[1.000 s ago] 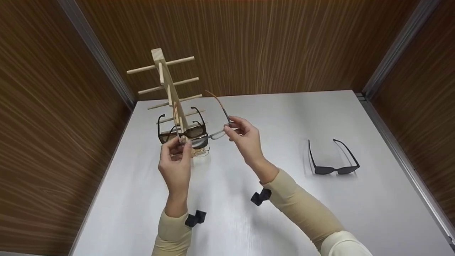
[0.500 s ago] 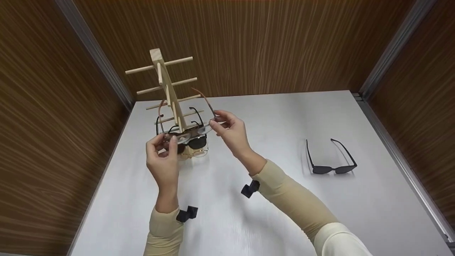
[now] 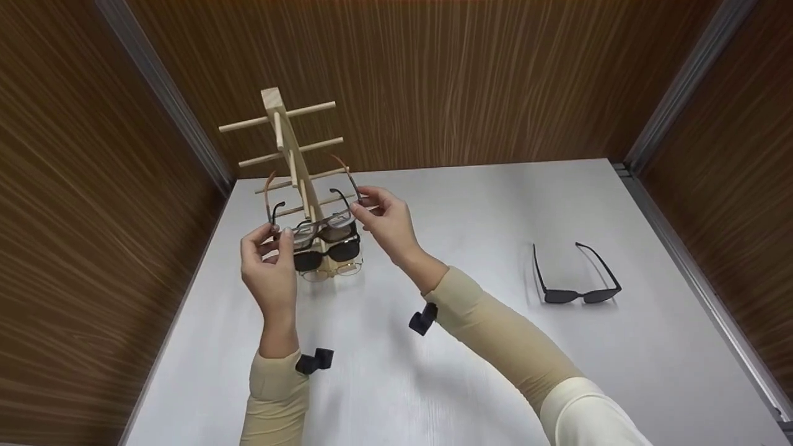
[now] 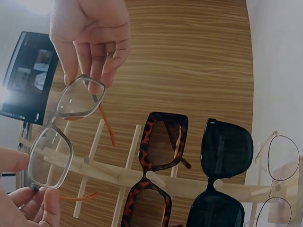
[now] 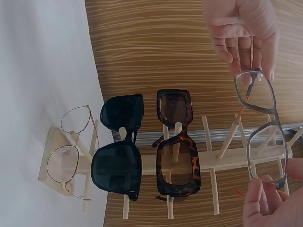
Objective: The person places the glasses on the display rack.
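Note:
My left hand (image 3: 267, 266) and right hand (image 3: 387, 226) each pinch one end of a pair of grey-framed eyeglasses (image 5: 277, 124) with clear lenses and orange temple tips. The temples point away from me, one on each side of a wooden eyewear stand (image 3: 290, 148). In the head view the eyeglasses overlap tortoiseshell sunglasses (image 4: 144, 178) hanging on the stand. Both wrist views show the eyeglasses on the stand's upper side, beyond the tortoiseshell pair. Lower down hang black sunglasses (image 3: 344, 251), then thin gold wire-rimmed glasses (image 3: 349, 269) at the bottom.
Another pair of black sunglasses (image 3: 581, 296) lies on the white table (image 3: 483, 204) at the right, temples pointing back. Bare pegs (image 3: 313, 109) stick out from the stand's upper part. Wood-grain panels (image 3: 464, 80) enclose the back and sides. A monitor (image 4: 31, 75) shows in the left wrist view.
Both hands have carried the eyeglasses leftward, from the stand's right side to squarely in front of it. Their temples now straddle the post. The sunglasses on the table have stayed put.

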Available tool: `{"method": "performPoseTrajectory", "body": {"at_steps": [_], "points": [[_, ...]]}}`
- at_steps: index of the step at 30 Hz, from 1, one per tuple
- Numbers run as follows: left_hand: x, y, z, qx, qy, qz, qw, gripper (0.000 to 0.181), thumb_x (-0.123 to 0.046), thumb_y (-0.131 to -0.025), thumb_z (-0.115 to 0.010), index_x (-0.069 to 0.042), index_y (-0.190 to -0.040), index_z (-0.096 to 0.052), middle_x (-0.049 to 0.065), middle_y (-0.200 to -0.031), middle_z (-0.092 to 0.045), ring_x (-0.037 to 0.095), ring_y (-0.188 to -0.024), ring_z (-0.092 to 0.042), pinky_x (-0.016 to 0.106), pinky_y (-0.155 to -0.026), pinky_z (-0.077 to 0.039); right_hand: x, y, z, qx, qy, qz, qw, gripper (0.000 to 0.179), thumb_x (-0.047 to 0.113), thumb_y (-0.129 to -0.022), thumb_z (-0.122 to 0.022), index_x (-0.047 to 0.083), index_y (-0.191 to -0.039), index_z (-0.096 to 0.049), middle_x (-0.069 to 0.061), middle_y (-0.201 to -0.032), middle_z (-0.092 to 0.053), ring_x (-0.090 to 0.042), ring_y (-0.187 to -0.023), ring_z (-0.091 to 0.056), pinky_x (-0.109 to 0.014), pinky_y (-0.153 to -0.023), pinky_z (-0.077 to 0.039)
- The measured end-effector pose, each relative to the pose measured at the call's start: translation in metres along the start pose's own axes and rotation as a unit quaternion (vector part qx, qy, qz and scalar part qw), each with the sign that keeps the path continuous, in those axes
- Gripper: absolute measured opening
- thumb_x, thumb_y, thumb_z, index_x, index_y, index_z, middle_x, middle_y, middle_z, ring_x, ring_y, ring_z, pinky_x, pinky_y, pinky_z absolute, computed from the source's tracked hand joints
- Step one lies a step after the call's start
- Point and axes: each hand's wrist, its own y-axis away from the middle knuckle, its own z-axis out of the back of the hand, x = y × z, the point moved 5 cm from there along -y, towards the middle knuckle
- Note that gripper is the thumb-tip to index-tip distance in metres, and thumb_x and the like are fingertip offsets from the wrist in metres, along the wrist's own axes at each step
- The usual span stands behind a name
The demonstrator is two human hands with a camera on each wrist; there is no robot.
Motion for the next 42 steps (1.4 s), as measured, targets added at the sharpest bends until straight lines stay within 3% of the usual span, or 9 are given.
{"method": "performPoseTrajectory", "body": {"at_steps": [5,10,16,20,25,31,36,42], "points": [[0.004,-0.011,0.003,-0.003,-0.011,0.002,0.9999,0.03,-0.013,-0.087,-0.066,0.006,-0.108,-0.058,0.01,-0.099,-0.061,0.013,-0.081,-0.056,0.026,-0.067,-0.047,0.0,-0.009,-0.008,0.014,0.003,-0.01,0.9998,0.035,0.01,-0.089,-0.062,-0.001,-0.122,-0.057,-0.011,-0.096,-0.062,-0.016,-0.078,-0.058,-0.034,-0.069,-0.052],[0.004,-0.024,0.005,-0.002,-0.02,-0.001,0.9998,0.028,-0.014,-0.087,-0.067,0.003,-0.106,-0.059,0.009,-0.098,-0.061,0.014,-0.079,-0.055,0.026,-0.066,-0.047,0.001,-0.017,-0.015,0.018,-0.007,-0.024,0.9995,0.035,0.008,-0.089,-0.061,-0.003,-0.122,-0.056,-0.012,-0.095,-0.062,-0.017,-0.08,-0.06,-0.042,-0.075,-0.052],[0.01,-0.035,0.005,-0.001,-0.022,0.014,0.9996,0.028,-0.012,-0.086,-0.066,0.006,-0.106,-0.058,0.009,-0.097,-0.061,0.015,-0.078,-0.055,0.023,-0.066,-0.046,0.0,-0.023,-0.02,0.021,-0.008,-0.04,0.9989,0.035,0.008,-0.09,-0.06,-0.003,-0.124,-0.055,-0.013,-0.096,-0.062,-0.017,-0.08,-0.06,-0.035,-0.071,-0.052],[0.006,-0.035,0.002,0.0,-0.025,0.04,0.9989,0.026,-0.007,-0.087,-0.065,0.007,-0.107,-0.057,0.016,-0.1,-0.061,0.018,-0.079,-0.054,0.022,-0.065,-0.045,-0.002,-0.027,-0.02,0.025,-0.006,-0.049,0.9985,0.036,0.009,-0.09,-0.06,-0.003,-0.124,-0.055,-0.015,-0.097,-0.062,-0.018,-0.081,-0.06,-0.037,-0.073,-0.052],[0.001,-0.034,-0.003,0.008,-0.027,0.056,0.998,0.027,-0.004,-0.087,-0.063,0.01,-0.109,-0.056,0.023,-0.104,-0.06,0.024,-0.081,-0.054,0.021,-0.063,-0.043,-0.006,-0.029,-0.015,0.023,0.003,-0.064,0.9977,0.035,0.007,-0.09,-0.06,-0.003,-0.123,-0.055,-0.013,-0.097,-0.061,-0.016,-0.08,-0.06,-0.03,-0.071,-0.052],[0.02,-0.038,-0.005,0.015,-0.033,0.049,0.9982,0.029,-0.011,-0.086,-0.066,0.006,-0.108,-0.058,0.016,-0.101,-0.062,0.017,-0.077,-0.054,0.021,-0.063,-0.044,-0.011,-0.03,-0.014,0.025,0.007,-0.075,0.9969,0.036,0.007,-0.09,-0.059,-0.005,-0.123,-0.054,-0.014,-0.099,-0.061,-0.017,-0.082,-0.062,-0.029,-0.072,-0.052],[0.023,-0.038,-0.005,0.02,-0.042,0.041,0.9981,0.03,-0.013,-0.086,-0.066,0.005,-0.109,-0.059,0.012,-0.1,-0.063,0.015,-0.076,-0.055,0.024,-0.065,-0.045,-0.014,-0.029,-0.013,0.027,0.016,-0.08,0.9963,0.036,0.007,-0.09,-0.059,-0.006,-0.123,-0.054,-0.014,-0.1,-0.061,-0.018,-0.083,-0.063,-0.027,-0.072,-0.052],[0.025,-0.037,-0.005,0.026,-0.049,0.05,0.9972,0.03,-0.014,-0.086,-0.066,0.005,-0.11,-0.06,0.014,-0.103,-0.063,0.019,-0.078,-0.056,0.023,-0.066,-0.045,-0.017,-0.031,-0.011,0.035,0.021,-0.085,0.9955,0.036,0.008,-0.089,-0.06,-0.004,-0.123,-0.055,-0.014,-0.1,-0.062,-0.019,-0.084,-0.063,-0.028,-0.072,-0.052]]}}
